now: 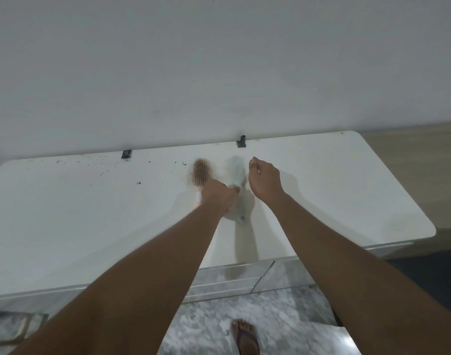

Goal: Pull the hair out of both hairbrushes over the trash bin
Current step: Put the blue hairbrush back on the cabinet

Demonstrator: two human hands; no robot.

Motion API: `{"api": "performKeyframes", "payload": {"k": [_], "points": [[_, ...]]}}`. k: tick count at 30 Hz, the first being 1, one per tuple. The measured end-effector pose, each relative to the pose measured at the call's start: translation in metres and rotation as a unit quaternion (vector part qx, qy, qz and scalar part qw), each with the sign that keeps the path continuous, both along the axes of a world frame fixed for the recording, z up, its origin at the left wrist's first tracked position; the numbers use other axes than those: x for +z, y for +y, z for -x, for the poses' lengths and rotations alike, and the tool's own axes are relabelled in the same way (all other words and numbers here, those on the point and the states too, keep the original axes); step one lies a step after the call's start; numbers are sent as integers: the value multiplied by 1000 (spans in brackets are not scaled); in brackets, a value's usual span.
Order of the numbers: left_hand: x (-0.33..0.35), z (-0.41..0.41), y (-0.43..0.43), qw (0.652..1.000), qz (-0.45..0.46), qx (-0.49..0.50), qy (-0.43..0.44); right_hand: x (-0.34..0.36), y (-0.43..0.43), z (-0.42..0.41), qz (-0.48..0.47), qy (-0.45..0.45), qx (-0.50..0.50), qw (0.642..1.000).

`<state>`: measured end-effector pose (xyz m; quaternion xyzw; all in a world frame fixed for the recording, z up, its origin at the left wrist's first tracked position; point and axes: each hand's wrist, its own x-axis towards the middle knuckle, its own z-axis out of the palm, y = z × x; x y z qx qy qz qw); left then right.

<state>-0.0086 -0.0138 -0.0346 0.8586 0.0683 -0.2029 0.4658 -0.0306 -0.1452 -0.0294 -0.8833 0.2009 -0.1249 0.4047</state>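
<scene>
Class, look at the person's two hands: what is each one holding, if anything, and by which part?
The left hand grips both hairbrushes, brown and pale green, by their handles. The right hand holds nothing.

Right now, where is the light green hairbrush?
In the head view, the light green hairbrush is on the white table, between the brown hairbrush and the right hand, the left hand gripping its handle.

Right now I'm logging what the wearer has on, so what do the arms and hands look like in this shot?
Both forearms are bare up to the frame edge: no sleeves in view. The left hand and right hand wear no gloves, and no watch, bracelet or ring is visible, though the picture is soft. Below, one foot wears a dark flip-flop.
</scene>
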Motion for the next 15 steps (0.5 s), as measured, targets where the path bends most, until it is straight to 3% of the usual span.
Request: {"api": "performKeyframes", "payload": {"k": [7,15], "points": [[33,-15,59,996,59,70,-21,17,39,-10,-2,-6,31,999],[8,-1,81,998,-63,27,-4,5,73,-22,-7,14,76,997]]}}
